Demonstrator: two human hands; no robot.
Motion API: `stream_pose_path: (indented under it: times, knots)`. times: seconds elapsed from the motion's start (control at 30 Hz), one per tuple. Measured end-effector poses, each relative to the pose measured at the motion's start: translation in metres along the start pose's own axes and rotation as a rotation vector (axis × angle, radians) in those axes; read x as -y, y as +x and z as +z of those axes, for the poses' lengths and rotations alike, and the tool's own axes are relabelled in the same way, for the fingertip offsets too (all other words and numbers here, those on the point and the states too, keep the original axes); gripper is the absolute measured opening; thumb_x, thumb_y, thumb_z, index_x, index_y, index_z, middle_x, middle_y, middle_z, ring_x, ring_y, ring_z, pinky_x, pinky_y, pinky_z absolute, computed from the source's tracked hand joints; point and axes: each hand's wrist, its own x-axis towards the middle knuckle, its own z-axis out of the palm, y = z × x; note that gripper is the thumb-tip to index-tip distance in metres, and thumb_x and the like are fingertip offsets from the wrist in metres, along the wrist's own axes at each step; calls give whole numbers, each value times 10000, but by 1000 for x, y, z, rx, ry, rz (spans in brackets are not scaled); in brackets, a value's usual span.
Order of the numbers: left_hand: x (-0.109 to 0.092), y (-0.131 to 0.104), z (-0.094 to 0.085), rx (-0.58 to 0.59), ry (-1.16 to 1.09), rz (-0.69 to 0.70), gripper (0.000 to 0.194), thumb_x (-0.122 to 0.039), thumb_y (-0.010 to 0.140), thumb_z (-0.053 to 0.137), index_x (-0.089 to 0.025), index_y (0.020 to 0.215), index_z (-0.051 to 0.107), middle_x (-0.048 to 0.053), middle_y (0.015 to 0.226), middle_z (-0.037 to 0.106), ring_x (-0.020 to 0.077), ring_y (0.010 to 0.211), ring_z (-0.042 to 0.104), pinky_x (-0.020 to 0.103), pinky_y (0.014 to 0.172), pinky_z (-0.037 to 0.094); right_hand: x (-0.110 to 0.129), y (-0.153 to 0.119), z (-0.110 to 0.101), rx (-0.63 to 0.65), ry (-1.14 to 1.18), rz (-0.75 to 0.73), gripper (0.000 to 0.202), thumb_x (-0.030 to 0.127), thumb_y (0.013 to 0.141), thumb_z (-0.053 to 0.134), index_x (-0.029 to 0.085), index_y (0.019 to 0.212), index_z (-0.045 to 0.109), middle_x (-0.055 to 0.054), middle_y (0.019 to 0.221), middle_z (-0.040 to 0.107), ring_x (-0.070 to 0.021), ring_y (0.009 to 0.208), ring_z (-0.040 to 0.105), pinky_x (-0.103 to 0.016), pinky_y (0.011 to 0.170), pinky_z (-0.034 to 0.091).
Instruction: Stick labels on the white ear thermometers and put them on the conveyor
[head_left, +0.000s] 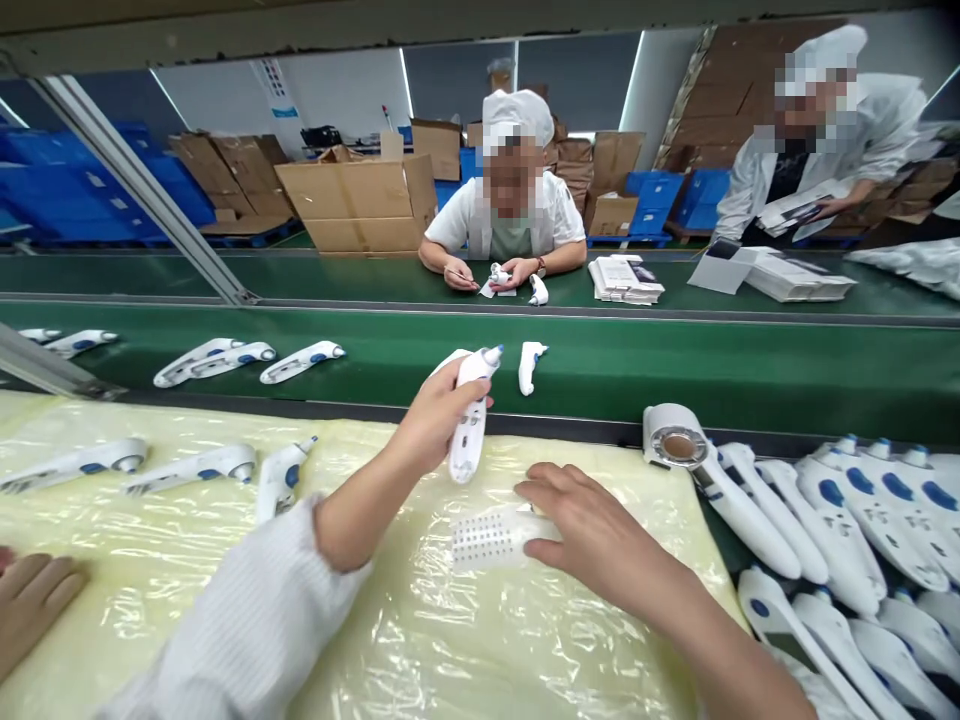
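Note:
My left hand [442, 410] is wrapped round a white handheld device [468, 440] with a blue tip, held over the near edge of the green belt [390, 375]. Part of another white shape shows behind the fingers. My right hand [581, 530] is at the right end of a translucent sheet with rows of small dark dots [487, 538], which lies on the yellow plastic-covered table [420, 640]. Thumb and fingers of that hand are spread apart, and its palm is hidden.
Several white devices [862, 530] are piled at the right beside a tape roll [677, 440]. More lie at the left [202, 467] and on the belt [304, 362]. Another person's hand [37, 600] rests at far left. Two people work across the belt.

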Motion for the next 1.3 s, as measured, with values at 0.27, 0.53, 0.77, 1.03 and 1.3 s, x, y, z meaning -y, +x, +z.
stream_pose_path:
  times: [0.27, 0.53, 0.77, 1.03, 1.3]
  knots:
    - [20, -75, -19, 100, -449, -293, 458, -315, 758, 743, -204, 1157, 548, 43, 989, 668, 142, 737, 627, 246, 622, 486, 12, -20, 10, 21, -7, 321, 419, 211, 910, 539, 207, 1326, 585, -75, 870, 742, -274, 812, 708, -313, 640, 467]
    - [45, -89, 11, 257, -378, -390, 440, -351, 794, 718, -191, 1161, 537, 68, 1032, 667, 190, 900, 654, 257, 689, 463, 8, -45, 16, -49, 119, 354, 694, 450, 877, 655, 212, 1489, 431, -113, 1064, 728, -298, 941, 696, -380, 764, 522]
    - [59, -90, 18, 287, -308, -348, 405, -352, 830, 678, -218, 1187, 541, 84, 1091, 654, 258, 1047, 633, 337, 802, 476, 5, -42, 16, -148, -42, 93, 332, 276, 1035, 411, 237, 858, 690, -23, 796, 621, -191, 733, 624, -349, 715, 478]
    - [59, -91, 19, 284, -239, -343, 384, -353, 835, 651, -232, 1181, 539, 77, 1050, 668, 286, 1032, 635, 351, 767, 462, 4, -31, 38, -233, -43, 90, 242, 181, 993, 494, 209, 895, 713, -35, 866, 668, -191, 795, 638, -373, 767, 456]
    - [62, -90, 19, 291, -228, -329, 399, -362, 839, 649, -232, 1196, 528, 55, 978, 652, 286, 999, 641, 363, 777, 464, 6, -28, 38, -225, -13, 98, 222, 161, 976, 517, 211, 898, 719, -30, 864, 664, -183, 784, 634, -374, 774, 456]
